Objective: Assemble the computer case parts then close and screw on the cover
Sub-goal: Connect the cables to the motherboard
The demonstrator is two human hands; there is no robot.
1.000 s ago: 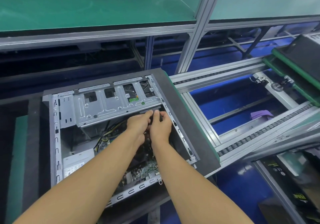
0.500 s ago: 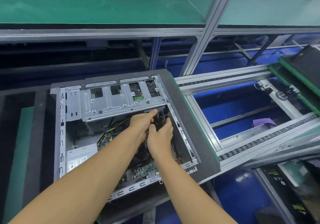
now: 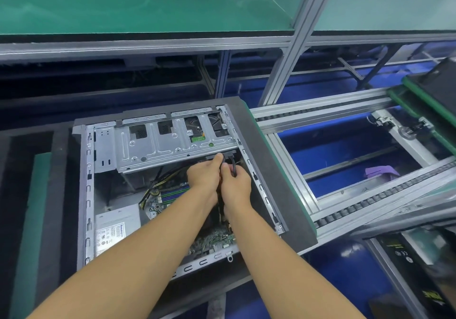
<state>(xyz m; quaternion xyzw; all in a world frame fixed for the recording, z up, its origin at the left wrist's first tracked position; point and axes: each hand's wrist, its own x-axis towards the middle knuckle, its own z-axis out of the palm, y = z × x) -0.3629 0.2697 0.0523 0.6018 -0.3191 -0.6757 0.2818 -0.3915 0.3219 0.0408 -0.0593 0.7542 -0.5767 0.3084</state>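
An open computer case [image 3: 86, 195] lies on its side on a dark foam pallet [image 3: 278, 170]. Its silver drive cage [image 3: 172, 146] spans the far end. Both hands are inside the case just below the cage's right end. My left hand [image 3: 204, 178] pinches a black connector [image 3: 228, 156] at the cage's lower edge. My right hand [image 3: 235, 185] holds the black cable [image 3: 234, 167] that runs down from that connector. The motherboard [image 3: 212, 238] and a grey power supply [image 3: 116, 227] show below; my forearms hide part of the board.
A green-topped workbench [image 3: 148, 3] on aluminium posts [image 3: 291, 47] stands behind the case. To the right runs a roller conveyor frame [image 3: 370, 202] over a blue floor, with a purple cloth [image 3: 380, 172] below it. A second pallet [image 3: 429, 96] sits at the far right.
Both hands shifted up towards the lower edge of the drive cage, carrying the black connector to it. The camera view drifted slightly, so the case sits lower and further right in frame.
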